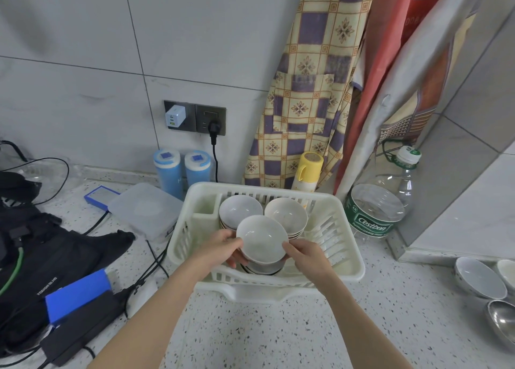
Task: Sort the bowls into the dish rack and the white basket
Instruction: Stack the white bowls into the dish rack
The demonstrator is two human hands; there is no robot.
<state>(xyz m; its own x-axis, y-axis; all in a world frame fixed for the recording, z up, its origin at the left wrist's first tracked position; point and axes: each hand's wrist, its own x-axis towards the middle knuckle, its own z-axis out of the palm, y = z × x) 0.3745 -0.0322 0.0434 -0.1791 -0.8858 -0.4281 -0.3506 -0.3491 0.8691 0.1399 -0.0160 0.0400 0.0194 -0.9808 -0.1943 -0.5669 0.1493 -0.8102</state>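
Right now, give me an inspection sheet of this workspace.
Surface: speckled counter.
Job's things: white basket holds two bowl stacks; held bowl above a third stack; loose bowls at right.
Clutter: blue canisters, lidded box, water bottle, yellow cup, black bag.
Hands: left hand and right hand grip the held bowl.
Cables: black cables beside the basket; plug in socket.
Surroundings: tiled wall, hanging apron.
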